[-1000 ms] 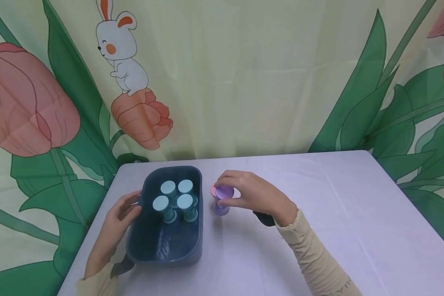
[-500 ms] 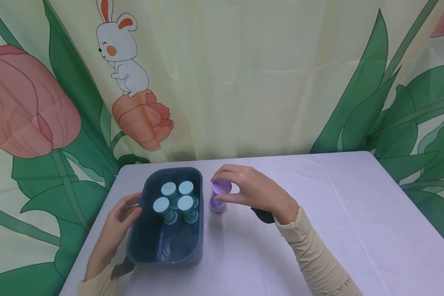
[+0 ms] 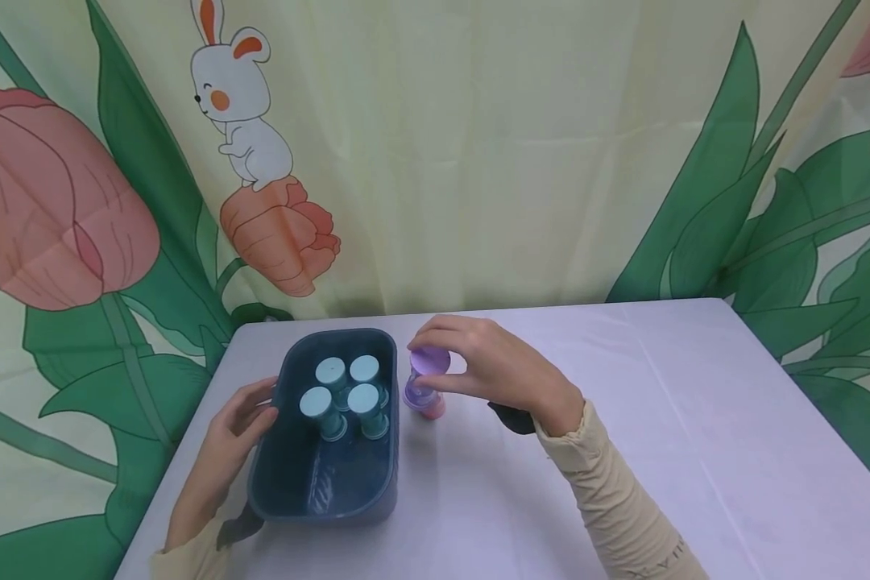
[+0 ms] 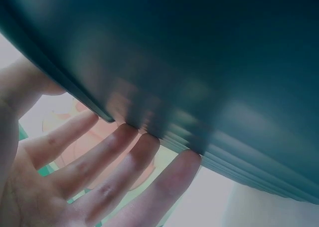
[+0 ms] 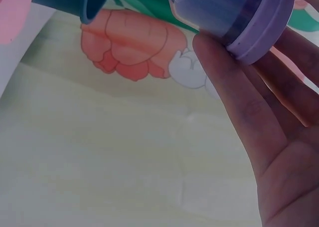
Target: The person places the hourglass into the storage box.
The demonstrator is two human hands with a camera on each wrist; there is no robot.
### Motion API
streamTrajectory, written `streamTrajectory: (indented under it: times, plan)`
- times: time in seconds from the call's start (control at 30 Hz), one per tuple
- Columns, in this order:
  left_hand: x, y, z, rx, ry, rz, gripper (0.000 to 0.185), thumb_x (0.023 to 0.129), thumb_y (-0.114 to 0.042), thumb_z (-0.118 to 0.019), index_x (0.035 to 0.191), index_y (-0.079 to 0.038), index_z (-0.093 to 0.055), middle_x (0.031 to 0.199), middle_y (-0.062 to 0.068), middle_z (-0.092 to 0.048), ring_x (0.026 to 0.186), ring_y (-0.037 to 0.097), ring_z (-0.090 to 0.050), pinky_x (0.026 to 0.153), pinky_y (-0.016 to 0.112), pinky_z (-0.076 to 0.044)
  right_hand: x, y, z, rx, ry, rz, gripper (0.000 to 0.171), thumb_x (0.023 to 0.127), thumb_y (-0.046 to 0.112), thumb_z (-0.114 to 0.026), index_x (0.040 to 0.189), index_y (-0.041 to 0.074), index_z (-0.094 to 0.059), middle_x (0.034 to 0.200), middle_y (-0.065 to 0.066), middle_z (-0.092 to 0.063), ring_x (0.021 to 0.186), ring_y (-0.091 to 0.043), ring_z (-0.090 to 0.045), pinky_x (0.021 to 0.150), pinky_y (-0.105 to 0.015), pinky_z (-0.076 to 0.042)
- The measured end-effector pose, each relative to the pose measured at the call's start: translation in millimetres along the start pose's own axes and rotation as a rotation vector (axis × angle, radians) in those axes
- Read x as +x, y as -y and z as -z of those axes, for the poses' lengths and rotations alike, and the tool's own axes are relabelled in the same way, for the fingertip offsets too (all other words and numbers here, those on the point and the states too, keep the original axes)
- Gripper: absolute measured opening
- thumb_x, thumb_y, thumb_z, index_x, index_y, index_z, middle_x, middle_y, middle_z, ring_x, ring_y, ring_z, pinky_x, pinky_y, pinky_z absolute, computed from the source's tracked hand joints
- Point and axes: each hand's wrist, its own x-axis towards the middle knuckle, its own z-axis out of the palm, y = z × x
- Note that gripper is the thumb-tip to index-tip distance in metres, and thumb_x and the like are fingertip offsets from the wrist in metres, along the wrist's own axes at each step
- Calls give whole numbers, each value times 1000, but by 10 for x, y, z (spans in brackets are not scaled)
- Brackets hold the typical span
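Purple hourglass pinched at top by right hand, just right of dark bin. Bin's left wall touched by left hand, fingers straight. Four teal hourglasses kept inside bin.

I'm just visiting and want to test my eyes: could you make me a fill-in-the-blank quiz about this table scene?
1. The bin holds ____ teal hourglasses.
2. The right hand grips an hourglass with a ____ cap.
3. The left hand rests against the bin's ____ side.
4. The printed rabbit on the backdrop sits on a ____.

Missing words: four; purple; left; tulip
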Motion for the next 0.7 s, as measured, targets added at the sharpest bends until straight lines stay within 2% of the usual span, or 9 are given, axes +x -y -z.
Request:
streamTrajectory:
  times: [0.1, 0.3, 0.5, 0.57, 0.7]
  plan:
    - [8, 9, -8, -2, 1, 1, 52, 103, -35, -53, 151, -19, -39, 150, 12, -46, 131, 21, -48, 88, 17, -46, 12, 8, 2, 5, -6, 9, 34, 81, 17, -83, 112, 8, -72, 109, 0, -69, 101, -9, -64, 88, -21, -52]
    - [14, 32, -32, -5, 10, -3, 51, 103, -34, -53, 150, -19, -40, 149, 11, -46, 127, 11, -49, 89, 17, -45, 37, 44, -14, 36, -29, 26, 35, 79, 16, -85, 110, 7, -72, 108, 0, -69, 99, -8, -64, 85, -19, -52]
    - [3, 7, -30, -7, 7, -6, 52, 103, -34, -53, 151, -18, -39, 149, 12, -46, 131, 22, -48, 88, 16, -45, 91, 93, -41, 56, -37, 25, 39, 76, 15, -87, 111, 8, -72, 110, 0, -69, 100, -8, -64, 85, -18, -52]
    - [0, -1, -24, -6, 8, -10, 52, 103, -33, -53, 151, -18, -39, 149, 13, -46, 130, 19, -48, 88, 16, -45, 110, 106, -50, 65, -36, 23, 39, 75, 15, -88, 111, 8, -72, 110, 0, -69, 100, -8, -64, 85, -18, -52]
    - [-7, -12, -12, -1, 2, -18, 51, 103, -32, -53, 150, -18, -40, 148, 13, -46, 122, 2, -49, 87, 16, -45, 154, 124, -79, 74, -27, 27, 39, 77, 17, -87, 111, 8, -73, 110, 0, -69, 103, -9, -64, 88, -18, -51]
